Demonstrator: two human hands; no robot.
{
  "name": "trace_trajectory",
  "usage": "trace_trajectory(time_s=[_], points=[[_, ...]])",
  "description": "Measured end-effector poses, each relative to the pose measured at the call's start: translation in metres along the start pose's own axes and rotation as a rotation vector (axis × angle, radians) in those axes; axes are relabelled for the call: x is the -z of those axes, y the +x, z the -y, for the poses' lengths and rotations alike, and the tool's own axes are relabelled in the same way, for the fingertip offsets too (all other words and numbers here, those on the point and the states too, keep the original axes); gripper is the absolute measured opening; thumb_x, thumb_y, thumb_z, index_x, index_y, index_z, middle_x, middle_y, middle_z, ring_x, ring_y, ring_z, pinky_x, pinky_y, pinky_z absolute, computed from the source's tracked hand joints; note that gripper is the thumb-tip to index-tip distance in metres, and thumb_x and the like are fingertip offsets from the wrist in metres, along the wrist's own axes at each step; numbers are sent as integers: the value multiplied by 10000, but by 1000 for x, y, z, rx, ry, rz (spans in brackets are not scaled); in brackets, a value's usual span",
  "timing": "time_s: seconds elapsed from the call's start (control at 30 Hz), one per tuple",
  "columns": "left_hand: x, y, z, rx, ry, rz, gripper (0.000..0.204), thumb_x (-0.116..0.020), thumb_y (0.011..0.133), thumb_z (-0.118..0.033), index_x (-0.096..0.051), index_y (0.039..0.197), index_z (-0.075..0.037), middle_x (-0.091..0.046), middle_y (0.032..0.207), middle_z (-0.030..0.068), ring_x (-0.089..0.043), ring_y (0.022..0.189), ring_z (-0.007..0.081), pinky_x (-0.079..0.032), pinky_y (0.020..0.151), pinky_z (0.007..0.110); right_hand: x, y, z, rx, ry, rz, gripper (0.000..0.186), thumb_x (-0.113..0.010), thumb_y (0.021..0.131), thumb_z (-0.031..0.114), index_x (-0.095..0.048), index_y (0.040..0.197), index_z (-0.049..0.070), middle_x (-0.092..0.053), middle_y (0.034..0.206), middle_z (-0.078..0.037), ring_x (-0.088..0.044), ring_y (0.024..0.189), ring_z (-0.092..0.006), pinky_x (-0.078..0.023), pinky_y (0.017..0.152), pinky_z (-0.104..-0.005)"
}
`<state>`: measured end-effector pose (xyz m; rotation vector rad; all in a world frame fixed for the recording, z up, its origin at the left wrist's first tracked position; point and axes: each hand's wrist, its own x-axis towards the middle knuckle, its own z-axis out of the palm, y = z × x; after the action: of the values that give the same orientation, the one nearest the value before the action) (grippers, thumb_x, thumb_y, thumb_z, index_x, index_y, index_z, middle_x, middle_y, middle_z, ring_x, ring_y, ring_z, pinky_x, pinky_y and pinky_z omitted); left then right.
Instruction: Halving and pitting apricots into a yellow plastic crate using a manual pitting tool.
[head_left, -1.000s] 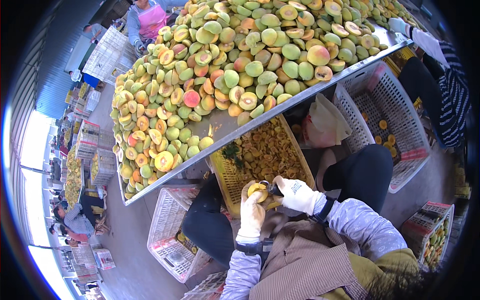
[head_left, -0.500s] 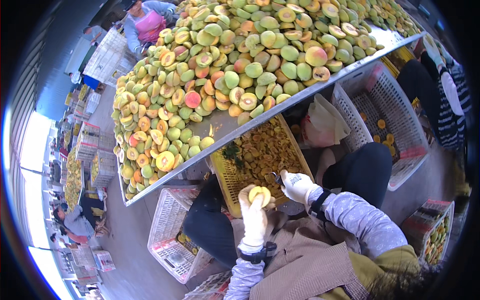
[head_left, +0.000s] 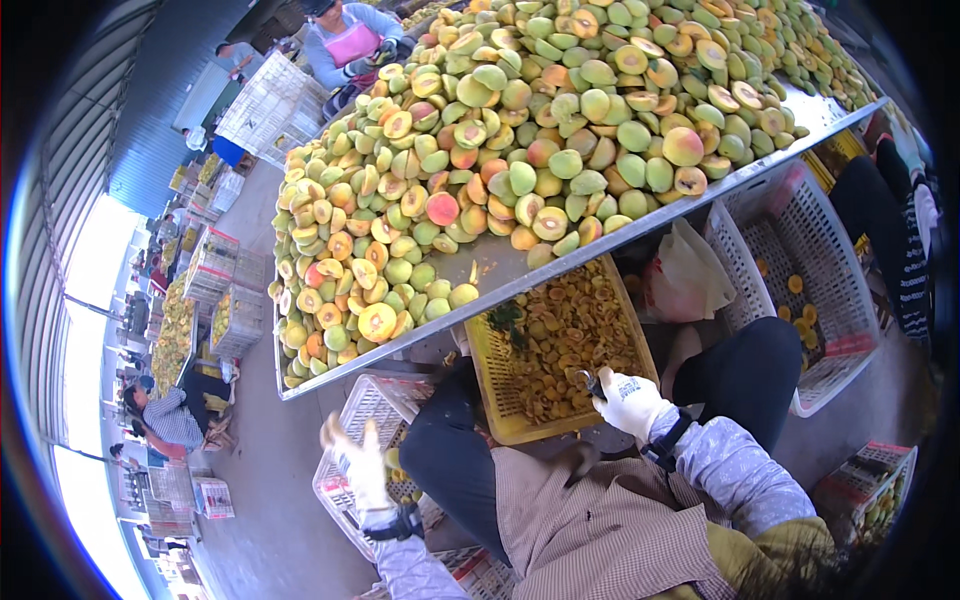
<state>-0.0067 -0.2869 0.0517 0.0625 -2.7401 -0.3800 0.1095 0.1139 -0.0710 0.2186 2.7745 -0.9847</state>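
My left hand [head_left: 362, 472], in a white glove, reaches over the white plastic crate [head_left: 352, 412] beside my left knee. Its fingers are spread and nothing is in them. Just by it, a small yellow-green piece of peach [head_left: 393, 458] shows above the crate. My gloved right hand [head_left: 632, 402] is closed round a small dark metal tool [head_left: 594, 384], whose exact kind I cannot make out. That hand hovers at the near right of the yellow basket [head_left: 520, 432], which holds brownish-yellow fruit scraps [head_left: 570, 340] and some green leaves.
A metal-edged table [head_left: 490, 290] heaped with halved peaches [head_left: 500, 130] stretches across the front. To the right are a pale crate [head_left: 845, 375] with a few cut halves and a plastic bag [head_left: 690, 275]. Another person [head_left: 350, 45] works across the table.
My left hand has swung left from above the yellow basket to the white crate and let go of the peach half. My right hand still grips the tool. The view has shifted slightly.
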Motion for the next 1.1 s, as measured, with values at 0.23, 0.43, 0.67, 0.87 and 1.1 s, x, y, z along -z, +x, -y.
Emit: trace_trajectory(time_s=[0.23, 0.43, 0.67, 0.87, 1.1], points=[[-83, 117, -66, -236, -306, 105, 339, -576, 956, -155, -579, 1256, 3, -604, 1219, 219, -561, 1151, 388, -437, 1018, 460, -8, -5, 7, 77, 9, 33, 291, -641, 882, 301, -559, 992, 44, -693, 833, -181, -693, 756, -370, -548, 670, -473], [-136, 164, -147, -444, -447, 225, 374, -603, 930, -160, -583, 1267, 0, -609, 1260, 195, -556, 1203, 358, -444, 1035, 423, -9, 6, 13, 93, -9, 34, 287, -632, 879, 324, -565, 963, 58, -683, 792, -159, -691, 685, -347, -551, 599, -458], [-180, 211, -264, -814, 224, 190, 672, -659, 753, -127, -482, 1399, -81, -304, 1563, 145, -362, 1360, 420, -389, 1036, 546, -14, 8, 0, 43, 102, 183, 309, -580, 909, 376, -566, 993, 79, -688, 824, -149, -694, 724, -352, -551, 616, -477], [-207, 210, -234, -801, 624, -99, 565, -696, 723, -175, -567, 1261, -58, -427, 1406, 120, -439, 1226, 391, -420, 946, 479, -49, 12, 9, 278, 284, -169, 136, -601, 792, 186, -569, 838, 62, -612, 647, -117, -626, 566, -335, -478, 511, -460], [-202, 200, -200, -881, 301, 355, 509, -656, 718, -173, -571, 1200, -32, -549, 1187, 162, -482, 1129, 421, -429, 925, 530, -34, 12, -6, 429, 423, -103, 229, -556, 891, 237, -633, 1005, 54, -663, 876, -138, -662, 752, -314, -526, 651, -429]])
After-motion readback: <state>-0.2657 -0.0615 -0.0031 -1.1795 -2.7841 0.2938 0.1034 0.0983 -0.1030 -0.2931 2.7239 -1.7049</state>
